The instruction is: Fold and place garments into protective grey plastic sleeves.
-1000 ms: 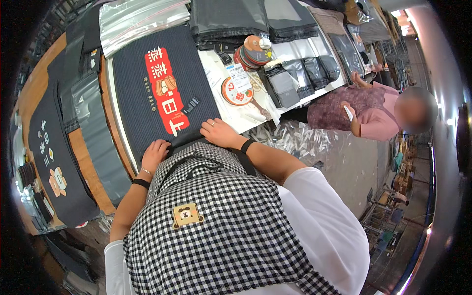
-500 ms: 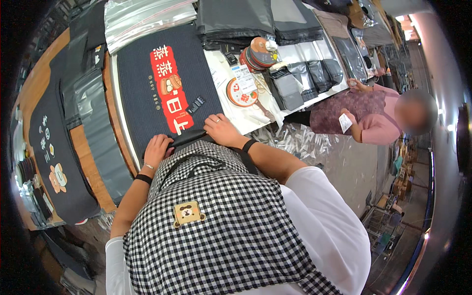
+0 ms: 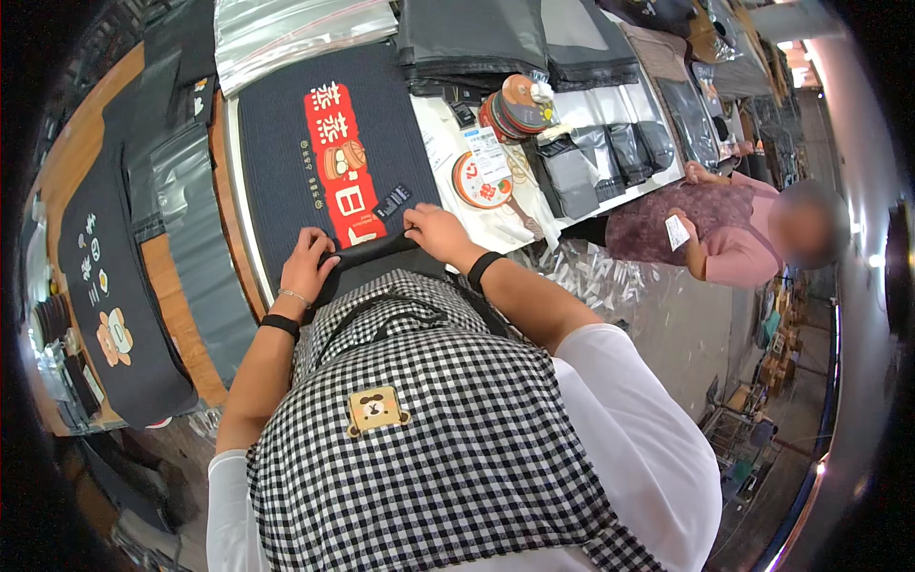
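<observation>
A dark ribbed floor mat (image 3: 272,133) with a red printed strip and a cartoon figure lies in front of me. Its near edge is turned up into a black roll (image 3: 372,251). At the roll's left end, my left hand (image 3: 305,269) has its fingers curled over the edge. My right hand (image 3: 440,234) grips the other end, thumb and fingers closed on it. Just beyond the right fingertips, a small black packet or label (image 3: 392,202) rests on the mat. The undersides of both hands' grips are hidden.
Clear plastic bags (image 3: 295,33) and grey bags (image 3: 472,43) lie at the far side. To the right are stacked round coasters (image 3: 515,110) and a round red-rimmed piece (image 3: 481,181). Another printed mat (image 3: 129,276) lies left. A co-worker (image 3: 658,224) stands right, holding a white slip.
Both hands have moved away from me, taking the mat's near edge with them. The edge is now lifted and rolled over, covering the lower end of the red print.
</observation>
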`<state>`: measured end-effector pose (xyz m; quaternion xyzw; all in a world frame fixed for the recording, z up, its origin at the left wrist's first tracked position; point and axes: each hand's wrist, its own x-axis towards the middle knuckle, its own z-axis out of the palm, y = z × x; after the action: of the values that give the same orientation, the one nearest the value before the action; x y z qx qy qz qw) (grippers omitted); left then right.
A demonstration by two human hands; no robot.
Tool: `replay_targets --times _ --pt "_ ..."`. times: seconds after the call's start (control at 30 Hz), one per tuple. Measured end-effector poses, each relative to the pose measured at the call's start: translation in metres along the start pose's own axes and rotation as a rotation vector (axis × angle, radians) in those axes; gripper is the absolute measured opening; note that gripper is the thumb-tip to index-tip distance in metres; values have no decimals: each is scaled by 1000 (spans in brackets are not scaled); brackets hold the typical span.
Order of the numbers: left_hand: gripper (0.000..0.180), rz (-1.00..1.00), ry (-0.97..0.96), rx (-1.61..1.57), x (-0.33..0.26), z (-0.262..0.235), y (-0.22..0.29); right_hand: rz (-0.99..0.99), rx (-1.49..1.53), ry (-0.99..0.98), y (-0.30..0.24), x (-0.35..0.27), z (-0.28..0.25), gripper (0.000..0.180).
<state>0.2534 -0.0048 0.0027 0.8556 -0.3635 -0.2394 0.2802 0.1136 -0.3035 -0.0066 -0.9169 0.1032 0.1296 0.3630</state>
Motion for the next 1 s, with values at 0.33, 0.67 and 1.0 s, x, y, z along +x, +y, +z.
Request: replay_targets --times 0.33,0.67,1.0 --pt "41 320 164 476 -17 19 -22 -308 -488 97 -22 -14 -1 31" --pt "21 -155 0 -8 30 -22 -4 -143 -394 209 -14 10 6 36" --pt "91 27 91 456 21 -10 -13 -71 -465 286 -25 65 -12 56"
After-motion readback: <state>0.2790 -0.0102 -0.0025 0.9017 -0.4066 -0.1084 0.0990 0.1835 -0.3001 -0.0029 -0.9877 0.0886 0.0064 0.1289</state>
